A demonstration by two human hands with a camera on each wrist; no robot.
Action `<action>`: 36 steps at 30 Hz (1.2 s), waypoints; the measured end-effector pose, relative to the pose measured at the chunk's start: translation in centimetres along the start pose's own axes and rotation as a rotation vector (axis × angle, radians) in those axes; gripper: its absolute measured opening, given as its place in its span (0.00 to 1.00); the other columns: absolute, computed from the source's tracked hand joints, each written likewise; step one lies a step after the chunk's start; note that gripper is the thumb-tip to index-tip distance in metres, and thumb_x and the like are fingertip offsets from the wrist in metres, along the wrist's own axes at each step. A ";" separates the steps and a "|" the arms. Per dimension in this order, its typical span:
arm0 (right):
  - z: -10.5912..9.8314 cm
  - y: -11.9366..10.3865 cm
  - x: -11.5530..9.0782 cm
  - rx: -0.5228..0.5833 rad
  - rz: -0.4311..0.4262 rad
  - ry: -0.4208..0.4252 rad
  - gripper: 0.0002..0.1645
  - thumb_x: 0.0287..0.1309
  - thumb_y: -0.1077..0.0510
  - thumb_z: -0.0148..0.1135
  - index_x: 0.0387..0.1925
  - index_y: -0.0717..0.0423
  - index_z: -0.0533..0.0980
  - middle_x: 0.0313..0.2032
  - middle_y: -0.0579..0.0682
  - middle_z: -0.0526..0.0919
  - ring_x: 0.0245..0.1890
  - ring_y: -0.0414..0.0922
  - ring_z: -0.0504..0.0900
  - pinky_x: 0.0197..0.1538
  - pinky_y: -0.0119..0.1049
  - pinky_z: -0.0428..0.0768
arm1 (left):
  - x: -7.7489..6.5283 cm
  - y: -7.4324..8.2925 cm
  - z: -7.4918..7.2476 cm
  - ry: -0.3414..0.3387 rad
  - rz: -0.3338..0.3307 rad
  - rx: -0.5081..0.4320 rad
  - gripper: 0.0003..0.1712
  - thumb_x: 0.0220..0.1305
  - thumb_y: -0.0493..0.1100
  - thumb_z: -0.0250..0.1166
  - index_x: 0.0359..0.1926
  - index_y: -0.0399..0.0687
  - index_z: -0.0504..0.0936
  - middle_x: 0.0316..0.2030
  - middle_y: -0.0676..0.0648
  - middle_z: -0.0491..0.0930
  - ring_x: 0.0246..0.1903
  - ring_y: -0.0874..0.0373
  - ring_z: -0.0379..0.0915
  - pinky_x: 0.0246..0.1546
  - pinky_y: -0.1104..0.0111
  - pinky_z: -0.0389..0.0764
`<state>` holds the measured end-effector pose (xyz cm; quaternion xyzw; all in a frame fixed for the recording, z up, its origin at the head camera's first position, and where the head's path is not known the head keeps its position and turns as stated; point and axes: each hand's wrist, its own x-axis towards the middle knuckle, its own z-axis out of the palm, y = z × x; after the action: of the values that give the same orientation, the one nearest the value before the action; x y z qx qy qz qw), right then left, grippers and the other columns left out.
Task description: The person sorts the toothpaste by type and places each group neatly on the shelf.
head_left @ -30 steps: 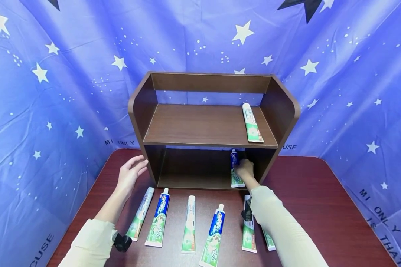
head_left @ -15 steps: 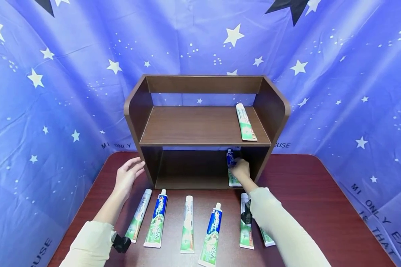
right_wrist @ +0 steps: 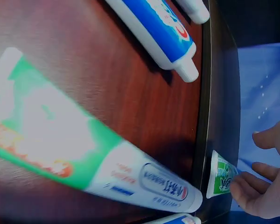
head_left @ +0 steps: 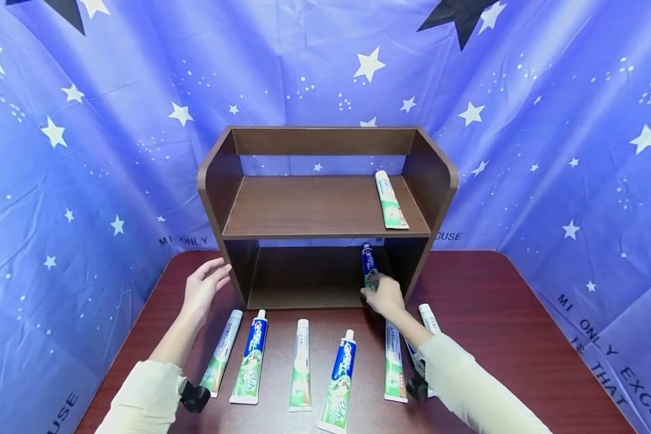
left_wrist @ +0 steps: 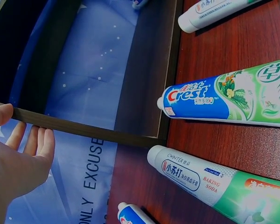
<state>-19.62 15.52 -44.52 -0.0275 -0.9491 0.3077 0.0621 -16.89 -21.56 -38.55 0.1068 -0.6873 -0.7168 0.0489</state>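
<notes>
On the right side of the lower shelf lies a blue-and-green Crest toothpaste tube (head_left: 368,260), cap toward the back. My right hand (head_left: 386,296) is over its front end, covering that part in the head view. In the right wrist view, thumb and fingers are spread apart, fingertips overlapping the tube's green end (right_wrist: 220,175). My left hand (head_left: 202,289) touches the left side panel of the brown two-tier shelf (head_left: 317,235). Its fingertips (left_wrist: 47,142) meet the panel's outer face, and the thumb lies over the front edge. A white-and-green toothpaste tube (head_left: 392,202) rests on the upper shelf, right side.
Several toothpaste tubes lie in a row before the shelf, among them a Crest tube (head_left: 249,361), a white-and-green tube (head_left: 301,367) and another Crest tube (head_left: 337,383). My right forearm partly covers others at the right. A starry blue curtain (head_left: 314,66) surrounds the red-brown table (head_left: 466,289).
My right hand has slid from the middle of the Crest tube down toward its front end, its fingers loosening. The left hand stays at the panel. The head view has shifted slightly.
</notes>
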 end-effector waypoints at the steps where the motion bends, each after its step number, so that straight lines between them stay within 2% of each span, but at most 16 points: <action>1: -0.2 0.1 -0.4 -0.006 -0.002 -0.006 0.25 0.53 0.54 0.67 0.51 0.64 0.77 0.46 0.64 0.83 0.47 0.58 0.82 0.48 0.51 0.83 | 0.0 0.0 0.0 -0.002 0.003 0.002 0.28 0.67 0.39 0.60 0.63 0.30 0.66 0.35 0.68 0.77 0.37 0.77 0.77 0.53 0.75 0.81; 5: -0.8 0.6 -1.9 -0.011 -0.022 -0.013 0.24 0.54 0.55 0.67 0.50 0.64 0.77 0.46 0.63 0.84 0.49 0.58 0.82 0.50 0.51 0.82 | 0.0 -0.2 0.0 0.002 0.006 0.001 0.28 0.66 0.39 0.60 0.63 0.31 0.66 0.35 0.68 0.76 0.37 0.77 0.77 0.48 0.80 0.82; 11: -1.4 2.0 -3.6 -0.024 -0.076 0.008 0.22 0.52 0.58 0.68 0.47 0.65 0.78 0.42 0.62 0.85 0.43 0.56 0.83 0.46 0.50 0.83 | 0.3 -0.4 -0.1 0.013 0.007 -0.003 0.27 0.65 0.39 0.61 0.62 0.31 0.67 0.36 0.67 0.76 0.37 0.76 0.78 0.55 0.72 0.81; 17: -2.0 3.8 -4.9 0.002 -0.133 0.027 0.20 0.51 0.60 0.69 0.45 0.67 0.78 0.42 0.64 0.84 0.40 0.57 0.85 0.44 0.49 0.84 | 0.4 -0.5 0.0 0.014 0.002 0.001 0.27 0.65 0.40 0.61 0.62 0.32 0.68 0.36 0.66 0.76 0.37 0.77 0.78 0.56 0.71 0.80; 22: -2.9 5.4 -5.5 -0.048 -0.142 0.053 0.19 0.51 0.59 0.69 0.44 0.64 0.79 0.39 0.61 0.85 0.40 0.55 0.83 0.45 0.50 0.82 | 0.4 -0.4 0.0 0.011 -0.011 -0.004 0.28 0.66 0.39 0.60 0.64 0.33 0.66 0.36 0.66 0.76 0.37 0.78 0.77 0.56 0.74 0.80; 29: -4.2 6.9 -6.3 -0.035 -0.145 0.054 0.18 0.52 0.60 0.68 0.43 0.66 0.78 0.38 0.60 0.85 0.37 0.54 0.84 0.44 0.50 0.83 | 0.4 -0.3 -0.1 0.007 -0.017 -0.011 0.28 0.67 0.39 0.59 0.65 0.33 0.65 0.34 0.68 0.75 0.38 0.78 0.76 0.58 0.71 0.79; 36: -5.0 8.3 -6.8 -0.084 -0.120 0.064 0.18 0.51 0.58 0.69 0.42 0.65 0.79 0.39 0.62 0.85 0.38 0.55 0.84 0.43 0.51 0.82 | 0.4 -0.3 0.0 0.016 -0.014 -0.017 0.27 0.67 0.39 0.59 0.63 0.33 0.67 0.35 0.67 0.76 0.38 0.78 0.77 0.60 0.69 0.78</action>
<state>-12.13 24.49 -46.10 0.0169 -0.9586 0.2624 0.1093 -17.22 -21.64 -38.93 0.1166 -0.6802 -0.7220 0.0502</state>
